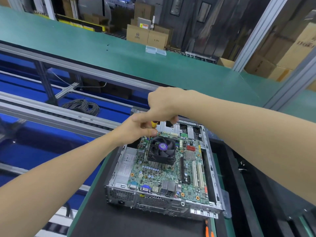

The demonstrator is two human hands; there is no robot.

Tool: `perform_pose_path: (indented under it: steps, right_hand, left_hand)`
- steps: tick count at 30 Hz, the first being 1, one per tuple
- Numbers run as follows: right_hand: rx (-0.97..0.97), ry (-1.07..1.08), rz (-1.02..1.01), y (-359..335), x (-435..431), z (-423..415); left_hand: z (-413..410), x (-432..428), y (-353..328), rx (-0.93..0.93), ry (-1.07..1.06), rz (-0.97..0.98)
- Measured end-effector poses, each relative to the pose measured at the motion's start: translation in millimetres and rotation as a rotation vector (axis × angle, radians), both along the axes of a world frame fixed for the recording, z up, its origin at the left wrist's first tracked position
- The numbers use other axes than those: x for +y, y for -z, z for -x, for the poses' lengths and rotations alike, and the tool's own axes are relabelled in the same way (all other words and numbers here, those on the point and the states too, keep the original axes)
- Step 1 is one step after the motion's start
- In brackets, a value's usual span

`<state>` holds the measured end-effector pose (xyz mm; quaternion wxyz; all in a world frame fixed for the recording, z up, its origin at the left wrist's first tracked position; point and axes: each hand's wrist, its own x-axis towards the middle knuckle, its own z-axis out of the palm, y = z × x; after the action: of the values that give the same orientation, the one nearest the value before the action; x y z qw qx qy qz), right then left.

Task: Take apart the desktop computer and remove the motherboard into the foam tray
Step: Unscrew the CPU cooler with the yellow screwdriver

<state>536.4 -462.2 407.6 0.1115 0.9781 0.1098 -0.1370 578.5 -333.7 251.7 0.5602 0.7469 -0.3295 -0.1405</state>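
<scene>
An opened desktop computer case [159,199] lies flat with its lid off, showing the green motherboard [164,175] seated inside. A black cooling fan [161,149] with a purple hub sits on a finned heatsink at the far middle of the board, white expansion slots run along its right side, and blue and silver ports line the case's near wall. A silver power supply box [125,164] fills the left side of the case.

The case rests on a black mat [106,216] laid over a green worktop [80,202]. Just in front of the case, at the mat's near edge, the orange handle of a tool [207,231] shows. Left of the case run blue conveyor lanes between aluminium rails, with a coil of grey cable [82,106] lying on one of them. Beyond the case stretches a long green bench [102,40] carrying two small clear plastic boxes [154,49], and behind that stand stacked cardboard cartons [147,35].

Both bare arms reach over the case to its far left corner. The right hand [164,105] is clenched from above round the top of a yellow-handled screwdriver [154,124]. The left hand [136,130] sits just below it, fingers bunched and pinching the tool under the handle, directly above the motherboard's far left edge beside the fan. The tool's tip is hidden.
</scene>
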Motion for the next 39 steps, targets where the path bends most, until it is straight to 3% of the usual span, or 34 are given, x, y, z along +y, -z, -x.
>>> perform_pose_path:
  steps: [3, 7, 16, 27, 30, 35, 39]
  right_hand:
    - [0.065, 0.100, 0.108, 2.9, 8.4, -3.3]
    - [0.036, 0.045, 0.209, -0.5, 5.6, -4.3]
    - [-0.060, -0.289, 0.178, 7.0, 0.7, -10.6]
    - [-0.010, -0.650, 0.245, 1.1, 9.6, -8.7]
    - [-0.028, -0.551, 0.165, -1.9, 5.0, -3.0]
    - [-0.163, 0.017, -0.026, 5.1, 1.9, -1.8]
    - [-0.185, 0.070, -0.025, 7.4, 3.9, -1.9]
  left_hand:
    - [-4.4, 3.7, -9.2, -0.016, 0.168, -0.039]
    - [-14.0, 12.7, -5.8, 0.116, 0.287, -0.003]
    - [-7.8, 1.6, 6.8, -0.025, 0.101, 0.038]
    - [7.8, -3.8, 22.8, -0.086, -0.131, 0.016]
    - [6.2, -2.0, 20.8, -0.062, -0.109, -0.002]
    - [5.3, 0.4, 12.6, 0.005, -0.030, 0.022]
    - [-6.0, 7.1, -1.5, 0.043, 0.159, 0.018]
